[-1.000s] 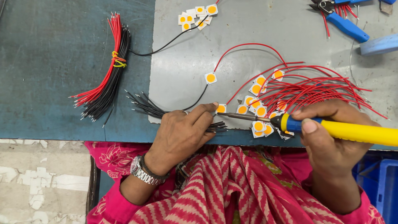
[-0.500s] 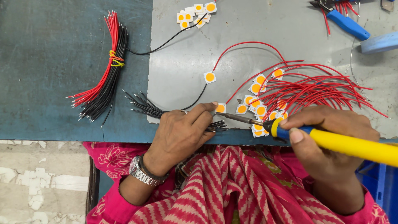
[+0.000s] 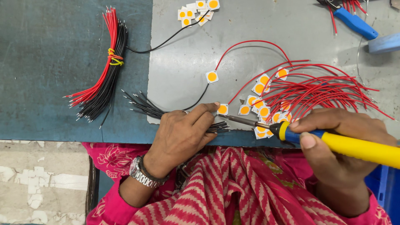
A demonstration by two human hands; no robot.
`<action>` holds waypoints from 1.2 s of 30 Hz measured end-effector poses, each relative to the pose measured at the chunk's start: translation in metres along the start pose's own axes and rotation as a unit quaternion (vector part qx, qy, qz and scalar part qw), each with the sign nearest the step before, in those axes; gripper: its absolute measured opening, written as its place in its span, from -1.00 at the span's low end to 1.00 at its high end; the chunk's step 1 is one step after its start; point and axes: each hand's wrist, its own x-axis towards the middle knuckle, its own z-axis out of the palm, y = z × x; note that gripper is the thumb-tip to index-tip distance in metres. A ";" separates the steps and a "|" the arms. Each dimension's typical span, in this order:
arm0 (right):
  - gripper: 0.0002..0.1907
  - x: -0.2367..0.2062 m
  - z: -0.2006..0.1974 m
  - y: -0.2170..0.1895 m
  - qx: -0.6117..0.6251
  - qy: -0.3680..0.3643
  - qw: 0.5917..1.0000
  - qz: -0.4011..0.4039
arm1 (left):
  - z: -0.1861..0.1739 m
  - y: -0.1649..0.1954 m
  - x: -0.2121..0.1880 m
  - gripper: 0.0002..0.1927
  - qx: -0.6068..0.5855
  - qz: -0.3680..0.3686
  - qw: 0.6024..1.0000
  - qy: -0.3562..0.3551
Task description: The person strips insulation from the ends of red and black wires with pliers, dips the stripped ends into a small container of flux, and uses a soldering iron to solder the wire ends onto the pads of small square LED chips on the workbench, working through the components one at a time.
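Observation:
My right hand (image 3: 333, 137) grips a soldering iron with a yellow handle (image 3: 358, 146); its metal tip (image 3: 233, 119) points left toward a small white square chip with an orange centre (image 3: 222, 109). My left hand (image 3: 183, 135) rests at the table's front edge, holding a bunch of short black wires (image 3: 146, 106), with the forefinger stretched out and touching that chip. A heap of similar chips with red wires (image 3: 308, 93) lies just behind my right hand.
A tied bundle of red and black wires (image 3: 104, 71) lies at the left on the dark mat. More loose chips (image 3: 196, 10) sit at the back. Blue-handled pliers (image 3: 352, 21) and a pale blue object (image 3: 383, 43) lie at the back right.
The soldering iron has shifted slightly, its tip staying near the chip under my left forefinger. My left hand has barely moved.

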 end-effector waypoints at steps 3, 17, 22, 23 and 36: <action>-0.81 0.003 0.003 -0.002 -0.020 -0.003 1.000 0.006 | -0.001 0.000 0.000 -0.59 -0.002 -0.003 1.000 -0.004; -0.83 0.002 0.002 -0.008 -0.024 -0.013 0.999 0.021 | -0.003 -0.003 -0.001 -0.57 -0.017 0.008 1.000 0.006; -0.77 -0.014 0.004 -0.005 0.108 0.091 0.987 0.079 | -0.004 -0.004 -0.001 -0.57 -0.019 0.008 1.000 0.007; -0.76 -0.016 0.004 -0.002 0.120 0.107 0.983 0.090 | -0.004 -0.004 -0.002 -0.57 -0.021 0.010 1.000 0.009; -0.66 -0.031 -0.009 0.031 0.228 0.136 0.963 0.051 | -0.007 -0.002 -0.005 -0.58 -0.084 -0.034 0.992 0.087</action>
